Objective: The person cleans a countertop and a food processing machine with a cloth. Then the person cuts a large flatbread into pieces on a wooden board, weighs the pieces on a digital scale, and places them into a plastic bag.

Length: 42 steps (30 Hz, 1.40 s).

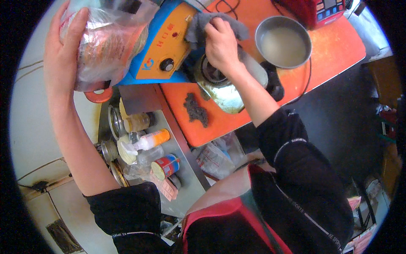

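My left hand (60, 60) holds the side of a clear plastic bag (108, 47) with round, stacked things inside, at the upper left. The bag is against a blue and orange sealing machine (158, 47) with a black knob. My right hand (223, 44) grips a grey cloth (198, 30) behind the machine's right end. Below my right wrist lies a metal appliance (222, 95) with a dark round part, partly hidden by my forearm. A clump of dark scouring material (195, 110) rests on the orange tabletop (187, 136).
A metal pot (284, 41) of cloudy liquid stands right of my right hand, near a red appliance (330, 14). On a lower metal shelf (187, 190) stand a spray bottle (152, 139), a printed can (165, 166) and several jars. A cord hangs over the table's edge.
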### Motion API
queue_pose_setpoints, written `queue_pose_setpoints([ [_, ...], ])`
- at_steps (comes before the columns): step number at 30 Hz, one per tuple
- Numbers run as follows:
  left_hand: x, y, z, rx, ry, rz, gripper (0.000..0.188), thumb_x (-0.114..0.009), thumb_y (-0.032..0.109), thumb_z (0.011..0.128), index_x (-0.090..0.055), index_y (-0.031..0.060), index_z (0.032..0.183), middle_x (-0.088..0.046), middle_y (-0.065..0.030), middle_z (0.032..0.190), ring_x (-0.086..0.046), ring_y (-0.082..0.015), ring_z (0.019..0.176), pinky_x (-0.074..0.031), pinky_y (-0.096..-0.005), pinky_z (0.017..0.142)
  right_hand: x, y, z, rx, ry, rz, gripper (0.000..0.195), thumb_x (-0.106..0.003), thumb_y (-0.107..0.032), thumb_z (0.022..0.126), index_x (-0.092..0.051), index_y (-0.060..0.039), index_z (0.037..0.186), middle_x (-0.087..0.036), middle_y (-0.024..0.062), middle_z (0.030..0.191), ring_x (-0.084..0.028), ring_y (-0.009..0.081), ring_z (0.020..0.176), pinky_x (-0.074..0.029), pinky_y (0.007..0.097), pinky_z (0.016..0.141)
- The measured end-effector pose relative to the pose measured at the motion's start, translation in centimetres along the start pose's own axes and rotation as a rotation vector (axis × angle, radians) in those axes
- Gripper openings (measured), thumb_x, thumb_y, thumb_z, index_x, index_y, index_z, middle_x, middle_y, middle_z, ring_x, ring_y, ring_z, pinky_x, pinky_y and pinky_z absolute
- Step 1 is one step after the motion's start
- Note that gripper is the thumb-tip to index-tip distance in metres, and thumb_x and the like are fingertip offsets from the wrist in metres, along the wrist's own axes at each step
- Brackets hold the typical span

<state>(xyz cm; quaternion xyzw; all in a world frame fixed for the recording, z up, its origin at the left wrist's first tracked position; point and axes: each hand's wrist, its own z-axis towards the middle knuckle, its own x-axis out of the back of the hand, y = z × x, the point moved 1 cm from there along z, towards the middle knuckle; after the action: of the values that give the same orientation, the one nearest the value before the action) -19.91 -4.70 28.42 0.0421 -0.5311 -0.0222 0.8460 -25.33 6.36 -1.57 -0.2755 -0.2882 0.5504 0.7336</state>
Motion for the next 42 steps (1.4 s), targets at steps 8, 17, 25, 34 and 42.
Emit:
queue_pose_setpoints([
  [8,-0.4,-1.1,0.6,-0.096,0.050,-0.014,0.061,-0.059,0.047,0.083,-0.048,0.0114,0.131,-0.055,-0.0141,0.121,-0.054,-0.0227,0.110,-0.040,-0.0318,0.094,-0.9,0.1,-1.3,-0.066,-0.002,0.122,0.018,-0.052,0.005,0.069,-0.053,-0.0003,0.086,-0.048,0.0167,0.089,-0.047,0.0366,0.085,-0.040,0.0429,0.072],
  [17,-0.4,-0.7,0.8,-0.097,0.047,0.032,0.064,-0.058,0.052,0.082,-0.049,0.0112,0.130,-0.054,-0.0144,0.123,-0.053,-0.0227,0.112,-0.038,-0.0316,0.096,-3.7,-2.6,-5.9,-0.299,-0.102,0.192,0.021,-0.052,0.001,0.077,-0.053,0.0012,0.098,-0.049,0.0198,0.102,-0.048,0.0382,0.094,-0.042,0.0430,0.082],
  [25,0.8,0.1,-0.4,-0.040,0.068,0.072,0.062,-0.057,0.051,0.083,-0.049,0.0098,0.129,-0.055,-0.0138,0.122,-0.053,-0.0221,0.111,-0.037,-0.0305,0.096,-2.3,-3.6,-5.7,-0.509,0.044,0.513,0.047,-0.052,-0.002,0.087,-0.041,-0.0031,0.133,-0.049,0.0128,0.110,-0.052,0.0238,0.099,-0.042,0.0277,0.086],
  [34,0.0,0.2,-0.1,-0.049,0.060,0.003,0.059,-0.058,0.047,0.084,-0.049,0.0098,0.129,-0.055,-0.0126,0.120,-0.053,-0.0203,0.110,-0.038,-0.0297,0.095,-2.5,-0.1,-4.7,-0.268,-0.315,-0.215,0.038,-0.064,-0.005,0.067,-0.057,-0.0014,0.105,-0.053,0.0148,0.103,-0.048,0.0347,0.101,-0.040,0.0446,0.089],
  [42,0.0,0.4,-0.7,-0.003,0.049,-0.082,0.056,-0.059,0.042,0.086,-0.048,0.0083,0.129,-0.056,-0.0121,0.119,-0.054,-0.0196,0.108,-0.039,-0.0296,0.094,0.9,-1.7,-3.3,-0.488,0.045,0.137,0.027,-0.067,-0.013,0.075,-0.053,-0.0018,0.095,-0.054,0.0166,0.091,-0.053,0.0363,0.087,-0.045,0.0422,0.073],
])
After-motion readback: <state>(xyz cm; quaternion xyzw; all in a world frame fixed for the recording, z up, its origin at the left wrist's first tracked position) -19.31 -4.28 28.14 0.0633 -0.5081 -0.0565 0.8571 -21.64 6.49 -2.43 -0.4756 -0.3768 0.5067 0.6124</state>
